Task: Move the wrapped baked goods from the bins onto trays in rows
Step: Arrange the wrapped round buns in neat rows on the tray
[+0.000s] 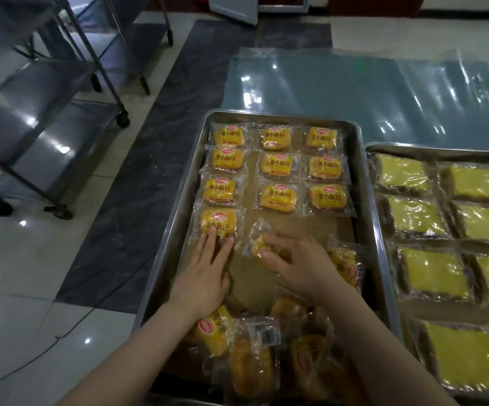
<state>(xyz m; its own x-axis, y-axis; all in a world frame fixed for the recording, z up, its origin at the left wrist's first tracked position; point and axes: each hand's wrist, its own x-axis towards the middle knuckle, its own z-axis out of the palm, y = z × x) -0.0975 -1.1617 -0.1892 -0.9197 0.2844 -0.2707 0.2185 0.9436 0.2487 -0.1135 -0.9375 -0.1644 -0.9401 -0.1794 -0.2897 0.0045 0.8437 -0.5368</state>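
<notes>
A large rectangular steel tray (366,183) lined with brown paper fills the middle of the frame. On its upper part lie small yellow bread buns in clear printed wrappers, set in three columns: four down the left column, three in the middle and three on the right. The left hand (205,273) lies flat with fingers spread open, fingertips pressing on the lowest bun of the left column (218,224). The right hand (299,259) curls its fingers around a loose wrapped bun (262,238) at the foot of the middle column, gripping it against the paper, the wrapper tilted. Another wrapped bun (347,263) lies just right of that hand near the tray's right wall. A jumbled pile of wrapped buns (252,358) sits at the lower edge of the tray, between the forearms. At the right of the frame a second tray (442,150) holds flat yellow square cakes in clear wrap (422,218), in rows. A wheeled metal rack (61,118) stands upper left.
</notes>
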